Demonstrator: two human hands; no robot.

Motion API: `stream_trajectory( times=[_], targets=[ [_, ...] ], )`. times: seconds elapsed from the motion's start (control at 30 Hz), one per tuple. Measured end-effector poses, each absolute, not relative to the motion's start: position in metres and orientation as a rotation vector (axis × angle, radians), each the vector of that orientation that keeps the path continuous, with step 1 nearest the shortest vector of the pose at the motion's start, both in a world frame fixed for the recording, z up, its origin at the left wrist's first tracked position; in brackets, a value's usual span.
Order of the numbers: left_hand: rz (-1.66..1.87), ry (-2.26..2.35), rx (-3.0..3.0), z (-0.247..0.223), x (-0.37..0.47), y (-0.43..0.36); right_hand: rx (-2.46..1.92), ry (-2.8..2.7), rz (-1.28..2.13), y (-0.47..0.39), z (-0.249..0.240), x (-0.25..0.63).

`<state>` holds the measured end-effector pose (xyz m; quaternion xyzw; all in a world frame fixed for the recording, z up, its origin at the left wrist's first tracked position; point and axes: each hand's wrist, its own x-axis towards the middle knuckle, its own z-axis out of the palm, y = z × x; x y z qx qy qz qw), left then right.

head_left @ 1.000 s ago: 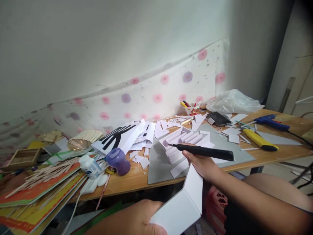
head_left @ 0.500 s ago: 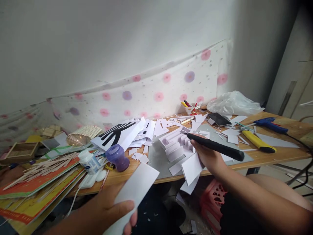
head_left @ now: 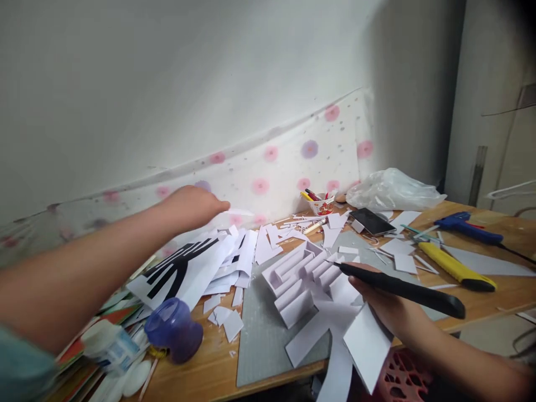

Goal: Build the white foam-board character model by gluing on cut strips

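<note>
My left hand [head_left: 192, 207] is stretched out over the paper pile at the back left. Its fingers are closed, and the thin edge of a white card strip [head_left: 243, 212] shows beyond the thumb. In my right hand [head_left: 377, 296] is a black-handled craft knife [head_left: 402, 289], its thin tip pointing left over a folded white paper model [head_left: 299, 273]. The model has step-like ridges and rests on a grey cutting mat [head_left: 262, 335]. A white card piece [head_left: 368, 347] hangs below the right hand; whether those fingers touch it is hidden.
Printed sheets [head_left: 180, 268] and paper scraps lie left of the mat. Nearer stand a purple jar [head_left: 173, 329] and a white bottle [head_left: 111, 346]. On the right are a yellow utility knife [head_left: 454, 265], a blue glue gun [head_left: 469, 228], a phone [head_left: 372, 221] and a plastic bag [head_left: 393, 190].
My left hand has swung from the near edge up and forward over the paper pile with the card strip. My right hand keeps the craft knife above the model. The view has shifted.
</note>
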<state>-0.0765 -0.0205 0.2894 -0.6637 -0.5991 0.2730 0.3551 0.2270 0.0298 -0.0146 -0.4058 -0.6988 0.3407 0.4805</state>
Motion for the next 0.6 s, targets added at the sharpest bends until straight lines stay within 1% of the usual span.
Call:
stream_trajectory(
  times=[0.17,0.3,0.53,0.6],
  targets=[
    [0.850,-1.361,-1.868,0.240,-0.001,0.081,-1.077,-1.570,0.862,0.029,-0.005,0.232],
    [0.848,-1.290,-1.974,0.205,0.032,0.129,-1.234,-1.481,0.828,0.033,0.002,0.238],
    [0.885,-1.292,-1.963,0.200,0.018,0.174,-1.315,-1.451,0.839,0.035,0.004,0.246],
    [0.880,-1.290,-1.956,0.201,0.017,0.188,-1.316,-1.453,0.790,0.036,0.002,0.246]
  ],
)
